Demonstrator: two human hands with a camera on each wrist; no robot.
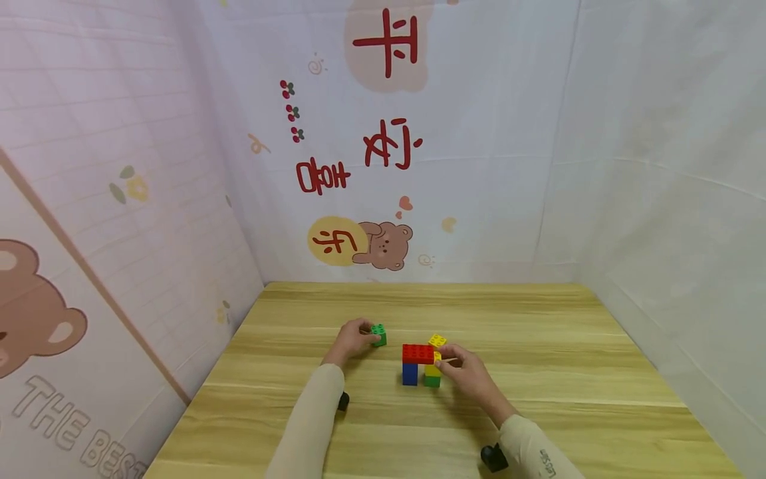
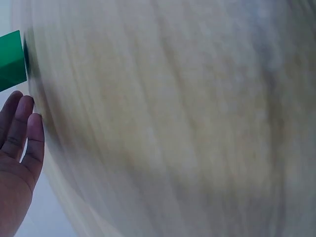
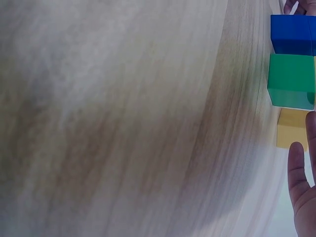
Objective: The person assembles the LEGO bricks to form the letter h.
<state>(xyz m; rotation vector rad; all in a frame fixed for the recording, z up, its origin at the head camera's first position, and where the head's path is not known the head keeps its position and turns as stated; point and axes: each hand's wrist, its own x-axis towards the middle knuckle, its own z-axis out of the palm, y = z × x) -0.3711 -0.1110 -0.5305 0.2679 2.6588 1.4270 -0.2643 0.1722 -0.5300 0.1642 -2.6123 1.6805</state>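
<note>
My left hand (image 1: 352, 340) is at a green toy building block (image 1: 378, 335), thumb on its near side and a finger at its far side. In the left wrist view that block (image 2: 11, 61) is cut off by the edge. My right hand (image 1: 469, 374) pinches a yellow block (image 1: 432, 371) at the right end of a small bridge. This yellow block sits on a green block (image 1: 433, 382). A red block (image 1: 417, 352) lies across the top, and a blue block (image 1: 409, 374) stands beneath its left end.
Another yellow block (image 1: 437, 340) lies just behind the bridge, close to my right fingers. Two black objects (image 1: 493, 458) are by my forearms on the wooden table (image 1: 538, 313). White printed cloth (image 1: 479, 133) hangs behind and at both sides.
</note>
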